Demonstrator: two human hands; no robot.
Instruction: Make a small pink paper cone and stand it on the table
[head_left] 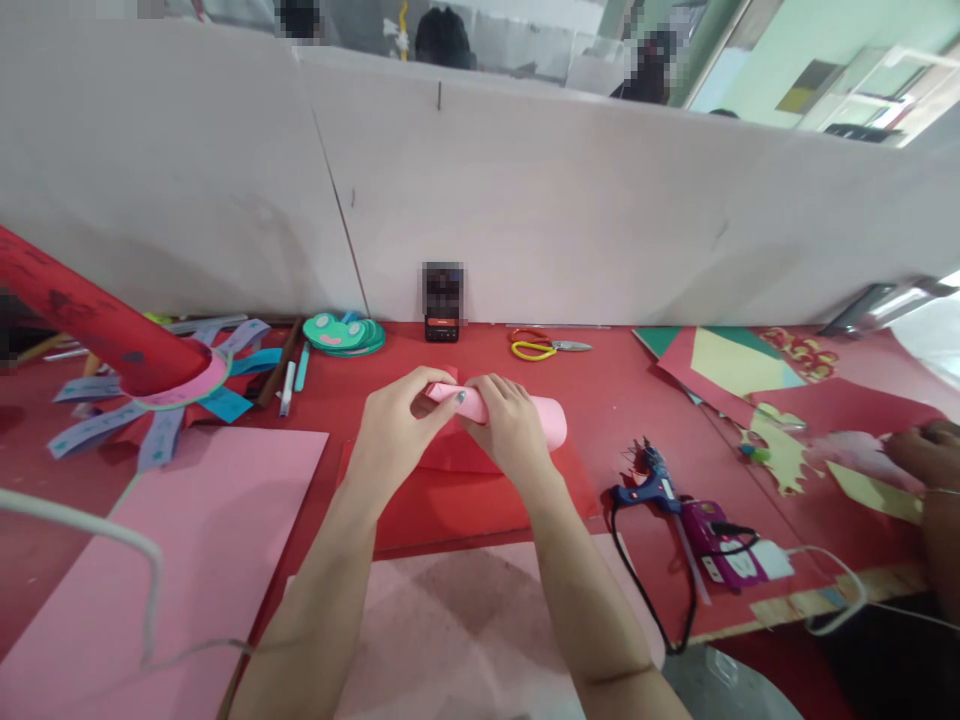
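Pink paper roll [553,422] with my left grip [397,425] pinching its left end, right grip [511,425] curled over its middle, above the surface [604,395], between near and far edges. I judge it light, easily crushed, best held gently lengthwise.

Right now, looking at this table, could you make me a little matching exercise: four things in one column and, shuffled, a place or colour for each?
Things:
1. pink paper roll
2. hot glue gun
3. smartphone
4. scissors

Places and colours:
A. mostly blue
B. handled in yellow and orange-red
C. in the left hand and right hand
D. upright before the white partition

Pairs: 1-C, 2-A, 3-D, 4-B
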